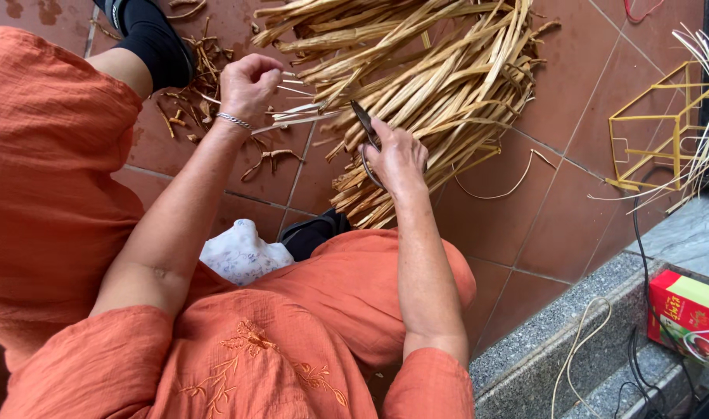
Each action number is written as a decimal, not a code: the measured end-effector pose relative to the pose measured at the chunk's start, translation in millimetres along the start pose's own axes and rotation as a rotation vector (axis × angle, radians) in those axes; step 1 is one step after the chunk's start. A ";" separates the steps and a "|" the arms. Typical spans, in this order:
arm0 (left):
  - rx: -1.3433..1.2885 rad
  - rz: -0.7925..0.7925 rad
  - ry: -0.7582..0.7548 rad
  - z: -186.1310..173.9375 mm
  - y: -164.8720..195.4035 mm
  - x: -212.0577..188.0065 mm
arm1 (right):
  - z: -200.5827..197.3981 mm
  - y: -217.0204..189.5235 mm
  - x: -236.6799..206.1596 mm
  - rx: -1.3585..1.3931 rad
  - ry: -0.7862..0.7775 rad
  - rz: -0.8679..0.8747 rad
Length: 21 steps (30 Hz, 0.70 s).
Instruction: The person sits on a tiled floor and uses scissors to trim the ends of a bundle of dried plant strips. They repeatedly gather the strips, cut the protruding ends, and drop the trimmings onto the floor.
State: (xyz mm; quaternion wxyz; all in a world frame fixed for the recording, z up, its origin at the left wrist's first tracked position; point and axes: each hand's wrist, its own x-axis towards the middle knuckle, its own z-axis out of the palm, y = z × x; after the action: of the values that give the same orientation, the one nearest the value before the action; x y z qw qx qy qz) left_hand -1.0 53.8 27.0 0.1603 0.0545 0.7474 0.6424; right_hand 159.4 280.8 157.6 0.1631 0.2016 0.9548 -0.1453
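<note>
Gripping scissors (pixel 364 124) in right hand (pixel 399 159); red-green box (pixel 686 314) lower right

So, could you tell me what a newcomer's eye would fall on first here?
First, the big heap of pale yellow bamboo strips on the reddish tiled floor, top centre. Below it, the right hand grips dark metal scissors, while the left hand pinches thin strips. A yellow wire frame stands far right.

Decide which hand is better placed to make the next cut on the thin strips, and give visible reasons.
Probably the right hand: it grips the scissors, whose blades point at the thin strips. The left hand pinches those strips, so it holds rather than cuts.
</note>
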 end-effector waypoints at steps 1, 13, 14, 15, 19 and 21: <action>0.130 0.089 0.042 5.2 1.4 2.7 | -1.7 3.6 -4.1 -0.004 0.016 -0.016; 0.677 0.080 -0.096 36.5 31.6 34.2 | -47.9 -12.3 -16.2 0.202 -0.021 0.105; 0.652 0.007 -0.080 39.0 32.6 36.4 | -44.4 -12.4 -13.4 0.297 0.018 0.064; 0.627 -0.066 -0.064 43.4 33.6 39.1 | -39.9 -12.3 -10.7 0.393 0.057 0.022; 0.357 -0.234 0.122 60.7 36.8 49.9 | -22.6 -13.9 7.3 0.646 -0.080 0.073; 0.119 -0.281 0.224 63.5 38.3 51.5 | -18.7 -17.0 8.9 0.800 -0.108 0.052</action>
State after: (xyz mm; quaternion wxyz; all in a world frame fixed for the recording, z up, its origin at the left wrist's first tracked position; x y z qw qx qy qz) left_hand -34.7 134.9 47.8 0.1608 -0.1127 0.7975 0.5705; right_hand 139.6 275.2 174.8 0.1253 0.2653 0.8074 -0.5118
